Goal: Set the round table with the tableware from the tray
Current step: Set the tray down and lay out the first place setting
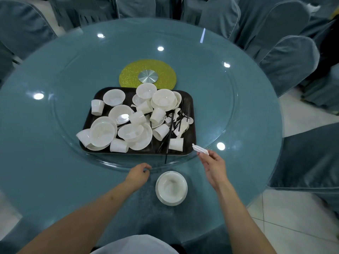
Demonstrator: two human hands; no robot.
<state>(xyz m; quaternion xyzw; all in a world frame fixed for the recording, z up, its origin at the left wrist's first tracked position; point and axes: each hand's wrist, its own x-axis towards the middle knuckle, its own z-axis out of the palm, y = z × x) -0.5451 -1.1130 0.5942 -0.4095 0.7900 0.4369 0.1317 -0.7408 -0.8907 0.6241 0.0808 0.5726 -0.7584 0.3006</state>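
Tableware lies heaped on the dark tray (189, 143), which sits on the glass turntable (216, 85) of the round counter (45, 180): white bowls, cups, plates, spoons and black chopsticks (167, 142), all tumbled together. One bowl on a plate (171, 187) is already set out at the near edge, between the person's arms.

The right hand (212, 165) hovers just off the tray's near right corner, its grip pinching a small white piece (200, 149), probably a spoon or a rest, though I cannot tell which. The left hand (139, 173) has its fingers curled at the turntable's rim; whether it grips the glass or merely touches it is unclear.

To my eye the white pieces look thin and light, perhaps plastic or melamine, smooth and likely slippery. The bowls would be best taken by the rim, thumb inside, and the cups around the wall. Several cups lie on their sides and lean on other pieces, so lifting one could shift its neighbours. The chopsticks are stiff and slim, tangled among spoons; pulling them out lengthwise looks safer.
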